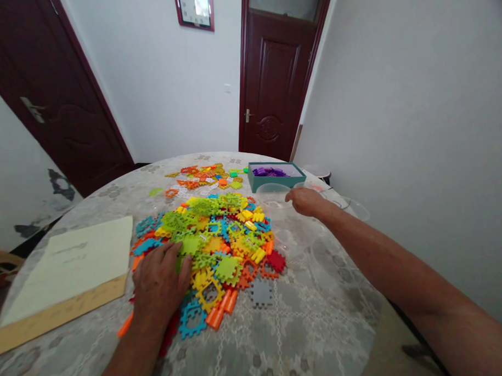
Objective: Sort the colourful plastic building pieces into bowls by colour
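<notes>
My left hand [160, 279] lies palm down on the near left side of a heap of coloured plastic building pieces [213, 227], fingers spread. Its fingertips touch a lime-green square piece [191, 245] with toothed edges. The heap mixes green, yellow, blue, orange and red pieces, some solid squares, some open frames, some short tubes. My right hand [307, 201] is held out to the right of the heap, fingers closed, over clear plastic containers [271, 190]. Whatever its fingers hold, if anything, cannot be made out. A grey toothed square [261, 293] lies in front of the heap.
Behind the heap stands a dark green box [275, 181] with purple pieces inside. Flatter orange and yellow pieces [205, 176] are scattered at the back. A cream sheet with a tan band [73, 271] lies on the left of the cloth-covered round table [305, 328].
</notes>
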The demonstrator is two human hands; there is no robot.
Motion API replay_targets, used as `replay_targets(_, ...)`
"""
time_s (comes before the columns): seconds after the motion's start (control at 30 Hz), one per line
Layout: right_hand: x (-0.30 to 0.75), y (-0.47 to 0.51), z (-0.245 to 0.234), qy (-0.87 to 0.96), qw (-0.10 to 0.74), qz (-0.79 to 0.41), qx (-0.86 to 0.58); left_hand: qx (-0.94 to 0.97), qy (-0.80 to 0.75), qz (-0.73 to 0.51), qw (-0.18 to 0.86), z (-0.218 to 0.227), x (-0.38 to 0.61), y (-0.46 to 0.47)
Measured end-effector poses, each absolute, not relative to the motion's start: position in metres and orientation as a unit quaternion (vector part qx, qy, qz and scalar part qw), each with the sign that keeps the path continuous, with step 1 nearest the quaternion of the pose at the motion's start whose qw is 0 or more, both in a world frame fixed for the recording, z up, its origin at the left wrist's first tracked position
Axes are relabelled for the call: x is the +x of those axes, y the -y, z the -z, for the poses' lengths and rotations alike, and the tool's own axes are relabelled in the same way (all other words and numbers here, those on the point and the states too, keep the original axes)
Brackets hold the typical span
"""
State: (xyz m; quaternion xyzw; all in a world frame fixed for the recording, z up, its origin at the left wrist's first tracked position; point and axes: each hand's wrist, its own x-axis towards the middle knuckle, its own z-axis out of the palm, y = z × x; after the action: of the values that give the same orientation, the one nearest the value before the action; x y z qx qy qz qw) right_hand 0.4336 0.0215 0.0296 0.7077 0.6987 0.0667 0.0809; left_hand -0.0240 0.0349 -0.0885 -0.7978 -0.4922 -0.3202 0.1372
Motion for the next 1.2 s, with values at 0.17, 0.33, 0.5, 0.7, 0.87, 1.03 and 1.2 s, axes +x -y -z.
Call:
replay_targets(0.17, 0.433, -0.017, -0.035, -0.702, 0.089, -0.074, 0.703, -0.794, 0.496, 0.327, 0.128, 0.085, -0.022, -0.031)
replay_targets(0.33, 0.432, -0.031, -0.043, -0.673, 0.074, -0.098, 0.729, -0.798, 0.482, 0.337, 0.132, 0.083, -0.022, -0.031)
replay_targets(0.5, 0.444, -0.057, -0.052, -0.635, 0.066, -0.117, 0.761, -0.798, 0.479, 0.336, 0.142, 0.082, -0.023, -0.030)
replay_targets(0.7, 0.463, -0.096, -0.047, -0.611, 0.063, -0.127, 0.779, -0.801, 0.478, 0.339, 0.126, 0.081, -0.023, -0.028)
replay_targets(0.87, 0.483, -0.133, -0.034, -0.604, 0.083, -0.104, 0.786, -0.799, 0.482, 0.344, 0.107, 0.082, -0.024, -0.029)
replay_targets(1.03, 0.497, -0.162, -0.016, -0.601, 0.108, -0.080, 0.788, -0.796, 0.487, 0.345, 0.097, 0.082, -0.024, -0.028)
replay_targets(1.2, 0.502, -0.178, -0.009, -0.603, 0.119, -0.085, 0.784, -0.800, 0.485, 0.340, 0.102, 0.082, -0.024, -0.026)
